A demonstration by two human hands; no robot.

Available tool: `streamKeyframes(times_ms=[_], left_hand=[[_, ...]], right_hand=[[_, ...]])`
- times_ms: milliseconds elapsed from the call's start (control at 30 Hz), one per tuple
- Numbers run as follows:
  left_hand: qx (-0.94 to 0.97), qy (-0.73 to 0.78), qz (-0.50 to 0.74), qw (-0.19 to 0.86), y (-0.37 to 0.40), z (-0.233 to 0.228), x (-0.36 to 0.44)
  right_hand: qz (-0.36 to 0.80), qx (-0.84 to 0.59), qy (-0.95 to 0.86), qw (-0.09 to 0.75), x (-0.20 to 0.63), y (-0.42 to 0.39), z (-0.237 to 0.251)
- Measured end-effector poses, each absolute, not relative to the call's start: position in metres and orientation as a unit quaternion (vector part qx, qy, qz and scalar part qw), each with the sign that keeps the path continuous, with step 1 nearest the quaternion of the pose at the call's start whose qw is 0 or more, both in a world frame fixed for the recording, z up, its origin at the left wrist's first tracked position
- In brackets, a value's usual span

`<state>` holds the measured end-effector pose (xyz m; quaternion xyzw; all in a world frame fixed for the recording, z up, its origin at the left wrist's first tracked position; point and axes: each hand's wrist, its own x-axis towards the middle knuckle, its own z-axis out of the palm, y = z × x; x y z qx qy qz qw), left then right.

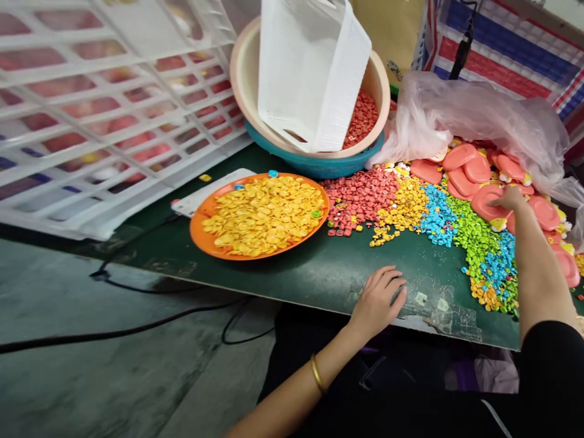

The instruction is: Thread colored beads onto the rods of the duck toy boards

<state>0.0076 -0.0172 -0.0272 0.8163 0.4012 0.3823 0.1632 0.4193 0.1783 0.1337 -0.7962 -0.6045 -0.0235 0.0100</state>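
My left hand (378, 301) lies at the front edge of the green table (292, 280), palm down, fingers spread, with nothing in it. Stretched out to the far right, my right hand (511, 198) has its thumb on a pink oval plastic piece (486, 203) and its other fingers mostly hidden at the piece's edge. More pink ovals with white-and-yellow animal-shaped parts are heaped around it. Before this heap lie small beads in bands: red (365, 193), yellow (405, 204), blue (438, 213) and green (474, 228).
An orange plate (201, 234) full of yellow flat pieces stands left of the beads. Behind it, a white basket (296, 73) leans in a beige basin (244, 79) with red pieces. A large white crate (114, 201) fills the left. Clear plastic bag (493, 112) covers the heap's back.
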Motion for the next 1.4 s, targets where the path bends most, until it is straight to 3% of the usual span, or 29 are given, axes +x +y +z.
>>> streamKeyframes(times_ms=[100, 167, 233, 367, 500, 633, 767, 900, 1000, 1100, 1400], left_hand=[[0.798, 0.396, 0.408, 0.199, -0.020, -0.028, 0.008], [0.772, 0.391, 0.447, 0.225, -0.022, -0.028, 0.005], [0.741, 0.391, 0.485, 0.252, -0.022, -0.025, -0.002], [0.814, 0.318, 0.428, 0.231, -0.019, -0.019, -0.024], [0.911, 0.218, 0.296, 0.189, -0.024, -0.017, -0.029], [0.918, 0.246, 0.240, 0.200, -0.035, -0.013, -0.015], [0.894, 0.287, 0.272, 0.210, -0.023, -0.009, -0.029], [0.820, 0.457, 0.308, 0.153, 0.026, -0.010, -0.071], [0.825, 0.492, 0.237, 0.145, 0.067, -0.013, -0.089], [0.828, 0.506, 0.176, 0.164, 0.091, -0.014, -0.087], [0.850, 0.471, 0.180, 0.151, 0.078, -0.022, -0.045]], right_hand=[[-0.004, -0.753, -0.658, 0.014, 0.400, 0.146, 0.155], [-0.035, -0.648, -0.753, 0.107, 0.363, 0.105, 0.157], [0.022, -0.526, -0.833, 0.173, 0.312, 0.056, 0.149], [0.236, -0.387, -0.882, 0.128, 0.232, -0.007, 0.129], [0.404, -0.310, -0.859, 0.050, 0.199, 0.035, 0.122], [0.229, -0.437, -0.851, 0.183, 0.140, 0.126, 0.083], [0.140, -0.472, -0.862, 0.118, 0.092, 0.164, 0.030], [0.156, -0.428, -0.885, 0.093, 0.105, 0.145, 0.012], [0.174, -0.428, -0.873, 0.158, 0.129, 0.130, 0.013], [0.174, -0.454, -0.848, 0.214, 0.147, 0.124, 0.012], [0.119, -0.516, -0.819, 0.223, 0.160, 0.106, 0.025]])
